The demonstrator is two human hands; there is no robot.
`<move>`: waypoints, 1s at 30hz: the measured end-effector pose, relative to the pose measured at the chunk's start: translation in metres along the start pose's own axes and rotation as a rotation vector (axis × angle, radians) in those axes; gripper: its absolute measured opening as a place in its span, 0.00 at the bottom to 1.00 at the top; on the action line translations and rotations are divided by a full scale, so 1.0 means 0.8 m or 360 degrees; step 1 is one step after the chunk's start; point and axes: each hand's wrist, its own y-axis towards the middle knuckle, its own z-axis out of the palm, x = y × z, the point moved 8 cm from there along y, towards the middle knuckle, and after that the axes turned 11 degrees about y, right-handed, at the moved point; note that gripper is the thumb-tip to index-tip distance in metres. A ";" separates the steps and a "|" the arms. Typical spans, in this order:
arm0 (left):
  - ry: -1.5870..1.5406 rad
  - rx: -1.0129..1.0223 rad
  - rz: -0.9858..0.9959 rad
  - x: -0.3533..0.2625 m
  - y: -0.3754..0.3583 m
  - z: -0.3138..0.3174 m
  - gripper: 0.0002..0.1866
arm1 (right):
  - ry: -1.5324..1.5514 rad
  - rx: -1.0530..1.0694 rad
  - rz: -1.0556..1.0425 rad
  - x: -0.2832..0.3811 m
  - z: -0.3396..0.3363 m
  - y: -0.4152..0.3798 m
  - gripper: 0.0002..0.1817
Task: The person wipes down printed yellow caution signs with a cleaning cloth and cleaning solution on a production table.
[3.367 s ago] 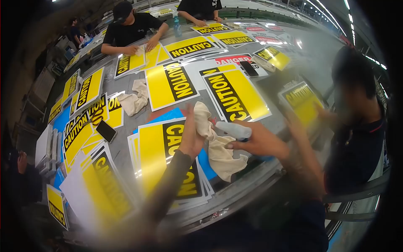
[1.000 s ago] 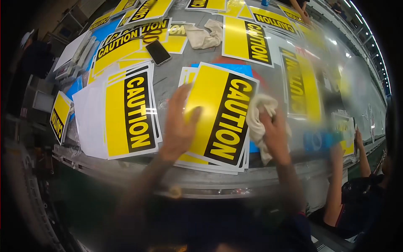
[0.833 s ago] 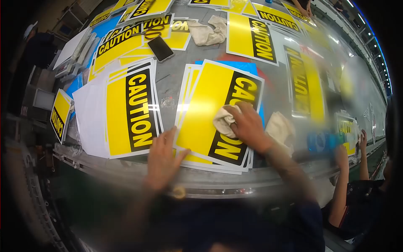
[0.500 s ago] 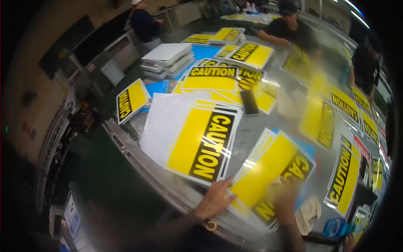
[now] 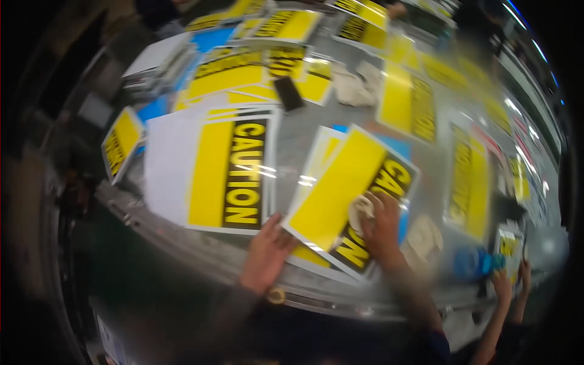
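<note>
A yellow and black caution sign (image 5: 340, 176) lies tilted in front of me, on top of other signs. My right hand (image 5: 382, 228) is closed round a crumpled cream cloth (image 5: 361, 210) and presses it against the black band of that sign. With fingers stretched out, my left hand (image 5: 267, 250) rests at the sign's lower left corner, holding nothing. Just beyond the left hand is a stack of caution signs (image 5: 210, 170), overlapping white sheets (image 5: 164, 164). A second cloth (image 5: 424, 237) lies to the right of my right wrist.
A dark phone (image 5: 288, 93) and another cloth (image 5: 353, 85) lie farther back among more signs. A blue bottle (image 5: 471, 263) stands at the right, near another person's hands (image 5: 511, 280). The table's metal edge (image 5: 155, 228) runs along the near left side.
The camera view has shifted, so the table contents appear farther up and left. My right hand and its cloth show more clearly on the sign; the left hand stays by its corner.
</note>
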 end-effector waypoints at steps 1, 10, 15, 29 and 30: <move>-0.0026 0.0147 -0.0096 0.005 0.002 0.016 0.27 | -0.0081 0.0047 0.0010 0.008 -0.003 0.001 0.30; 0.0633 0.0196 -0.0240 0.036 0.032 0.042 0.22 | 0.0484 0.0545 -0.0351 0.098 0.083 -0.025 0.34; 0.0630 0.0079 -0.0279 0.031 0.030 0.040 0.21 | -0.0150 0.0134 -0.0004 -0.051 0.023 0.117 0.20; 0.0806 -0.0075 -0.0264 0.035 0.029 0.023 0.23 | 0.0142 0.0405 -0.0347 -0.046 0.133 0.151 0.23; 0.0746 -0.0100 -0.0255 0.039 0.029 0.021 0.23 | 0.0197 0.0418 -0.0422 -0.027 0.148 0.134 0.23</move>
